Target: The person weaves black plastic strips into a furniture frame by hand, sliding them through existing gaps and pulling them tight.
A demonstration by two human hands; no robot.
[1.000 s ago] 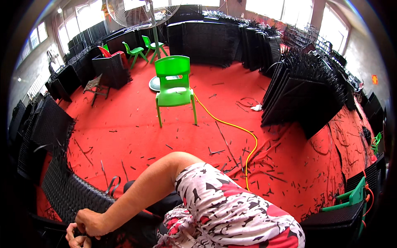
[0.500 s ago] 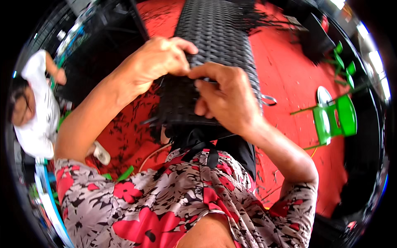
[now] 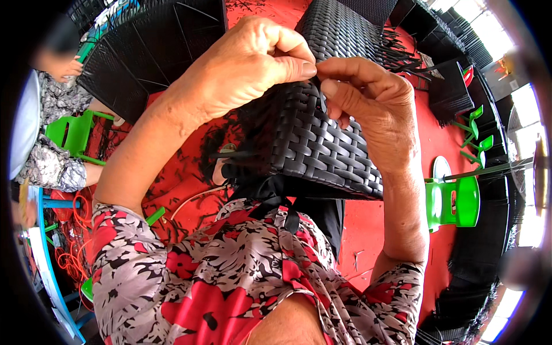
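Observation:
In front of me stands a black woven wicker furniture piece [image 3: 322, 149], its long basket-weave surface running away from me. My left hand [image 3: 253, 66] is over its near upper edge, thumb and forefinger pinched together. Close against it, my right hand [image 3: 376, 100] also has its thumb and forefinger drawn in, with the other fingers curled. A short black strand of flat wicker [image 3: 323, 105] shows just under my right thumb. Between the fingertips the strand is mostly hidden, and I cannot make out whether both hands grip it.
Loose black strands [image 3: 397, 57] stick out from the far right side. A green chair [image 3: 460, 201] stands at the right, and another green chair [image 3: 72, 132] at the left beside a person [image 3: 52, 149]. Black woven panels [image 3: 155, 43] stand at the far left. Scraps litter the red floor [image 3: 362, 241].
My view has shifted, so the wicker piece sits farther right and its near end shows more. Both hands have risen, still fingertip to fingertip over it.

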